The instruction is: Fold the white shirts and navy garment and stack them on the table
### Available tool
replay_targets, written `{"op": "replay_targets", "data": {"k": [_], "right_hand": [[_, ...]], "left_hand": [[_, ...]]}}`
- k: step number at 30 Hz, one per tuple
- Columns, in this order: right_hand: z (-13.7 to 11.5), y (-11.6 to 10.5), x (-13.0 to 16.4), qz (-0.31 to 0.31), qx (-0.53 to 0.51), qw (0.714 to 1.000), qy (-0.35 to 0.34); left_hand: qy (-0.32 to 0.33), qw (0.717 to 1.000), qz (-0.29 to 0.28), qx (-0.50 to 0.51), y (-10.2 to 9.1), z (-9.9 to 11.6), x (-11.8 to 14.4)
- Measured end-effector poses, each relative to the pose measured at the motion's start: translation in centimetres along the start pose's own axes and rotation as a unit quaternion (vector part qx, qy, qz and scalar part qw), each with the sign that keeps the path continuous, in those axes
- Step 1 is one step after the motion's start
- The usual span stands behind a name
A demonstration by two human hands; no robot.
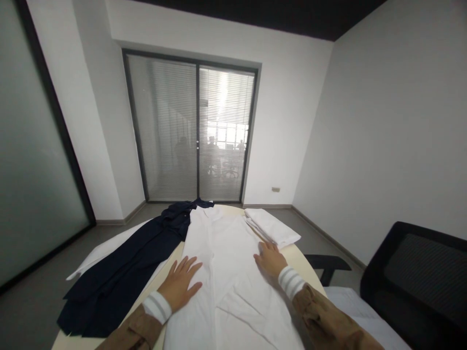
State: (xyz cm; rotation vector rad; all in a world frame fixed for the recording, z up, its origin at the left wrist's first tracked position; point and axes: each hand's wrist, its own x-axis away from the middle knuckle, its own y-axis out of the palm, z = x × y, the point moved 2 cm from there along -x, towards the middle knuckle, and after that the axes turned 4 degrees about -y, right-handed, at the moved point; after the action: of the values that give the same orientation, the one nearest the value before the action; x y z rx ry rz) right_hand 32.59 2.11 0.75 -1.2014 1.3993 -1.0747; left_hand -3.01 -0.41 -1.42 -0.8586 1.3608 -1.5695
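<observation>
A long white garment (226, 257) lies spread lengthwise down the middle of a pale round table (302, 260). My left hand (181, 282) rests flat on the garment's left edge, fingers spread. My right hand (270, 260) lies flat on its right side, fingers pointing toward a folded white cloth (272, 226) at the far right of the table. Both wrists wear white striped cuffs under brown sleeves. Neither hand holds anything.
A dark navy garment (127, 272) lies stretched along the table's left side, over another white cloth (98, 253). A black mesh chair (419, 277) stands at the right. Glass doors with blinds (193, 131) close the far wall.
</observation>
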Motion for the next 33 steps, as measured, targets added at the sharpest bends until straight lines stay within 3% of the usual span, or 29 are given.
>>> {"op": "replay_targets", "data": {"k": [7, 11, 17, 24, 29, 33], "right_hand": [[1.3, 1.2, -1.9, 0.033, -0.107, 0.994, -0.013], [1.0, 0.6, -3.2, 0.044, -0.161, 0.986, 0.006], [0.4, -1.7, -4.6, 0.01, -0.194, 0.981, -0.011], [-5.0, -4.0, -6.5, -0.029, -0.225, 0.969, -0.095], [-9.8, -3.0, -6.2, -0.076, -0.238, 0.96, -0.129], [-11.9, -1.6, -5.2, -0.127, -0.26, 0.945, -0.151]], "left_hand": [[0.076, 0.997, 0.001, 0.023, -1.6, 3.2, -2.0], [0.106, 0.994, -0.001, 0.029, -0.5, 4.6, -2.5], [0.118, 0.993, 0.021, 0.023, 1.1, 4.0, -2.5], [0.112, 0.993, 0.02, 0.032, 0.7, 4.1, -2.5], [0.106, 0.993, -0.001, 0.046, 0.0, 4.3, -2.3], [0.116, 0.992, -0.012, 0.052, -0.1, 4.2, -2.4]]}}
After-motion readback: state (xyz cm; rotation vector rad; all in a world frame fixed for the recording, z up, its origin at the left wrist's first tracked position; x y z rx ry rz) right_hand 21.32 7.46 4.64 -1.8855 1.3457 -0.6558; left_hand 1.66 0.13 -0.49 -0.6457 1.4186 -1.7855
